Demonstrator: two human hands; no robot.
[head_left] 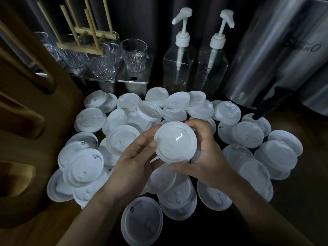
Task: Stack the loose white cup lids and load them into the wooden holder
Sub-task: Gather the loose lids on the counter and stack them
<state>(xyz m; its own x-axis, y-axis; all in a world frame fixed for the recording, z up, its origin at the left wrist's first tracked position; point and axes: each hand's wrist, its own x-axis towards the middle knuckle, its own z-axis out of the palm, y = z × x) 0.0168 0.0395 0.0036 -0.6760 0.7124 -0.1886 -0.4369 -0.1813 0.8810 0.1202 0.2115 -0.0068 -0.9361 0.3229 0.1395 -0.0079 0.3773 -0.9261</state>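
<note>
A white cup lid [174, 142] is held above the pile, between both hands. My left hand [134, 160] grips its left edge with thumb and curled fingers. My right hand [207, 153] curls round its right and lower edge, thumb under the rim. Whether more lids sit beneath it in a stack is hidden. Several loose white lids [85, 167] lie scattered and overlapping across the dark counter around the hands. The wooden holder [23, 107], with rounded slots, stands at the left edge of the view.
Behind the pile stand clear glasses [134, 55] on metal containers, a pale wooden rod rack [83, 43], and two pump bottles [179, 59]. A large steel dispenser [276, 55] with a black tap [264, 107] fills the right back.
</note>
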